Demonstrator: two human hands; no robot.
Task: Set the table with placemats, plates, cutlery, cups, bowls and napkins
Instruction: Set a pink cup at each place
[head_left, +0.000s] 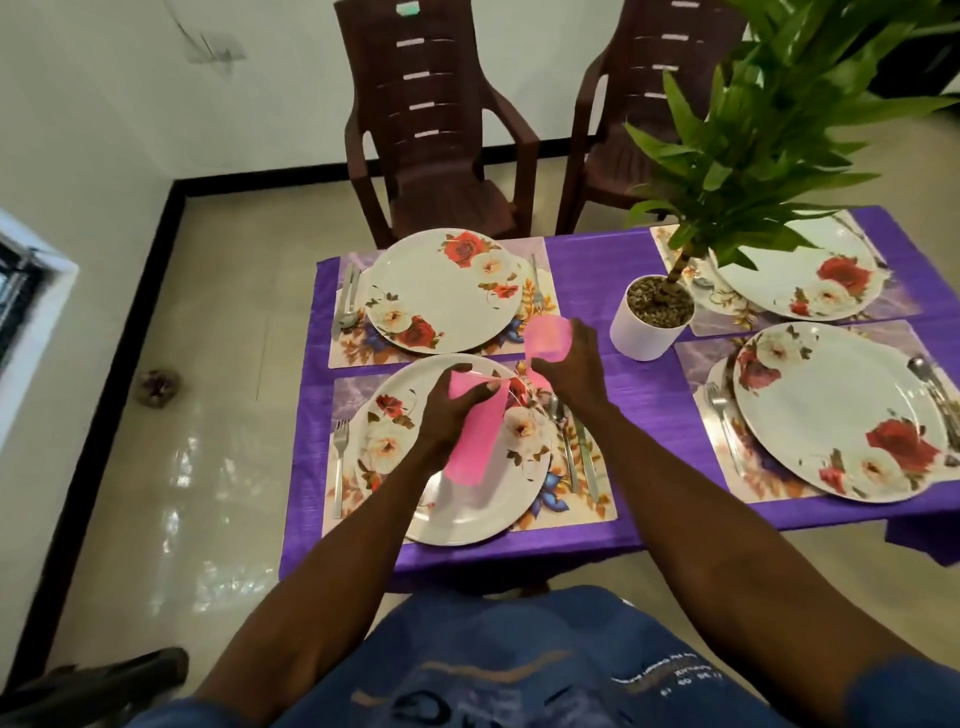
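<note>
A purple-clothed table fills the frame's centre and right, with four floral plates on placemats. Over the lower-centre plate, the left hand grips a stack of pink cups. Just above and right, the right hand curls round a single pink cup.

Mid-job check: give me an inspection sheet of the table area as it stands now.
Surface: table under a purple cloth, four floral placemats laid.
Job's things: four rose-pattern plates, near-left plate under the hands; forks, spoons and knives beside plates; stack of pink cups; single pink cup. No bowls or napkins seen.
Clutter: potted plant mid-table.
Hands: left hand grips the stack; right hand holds the single cup.
Cables: nothing seen.
Surroundings: two brown chairs, tiled floor.
</note>
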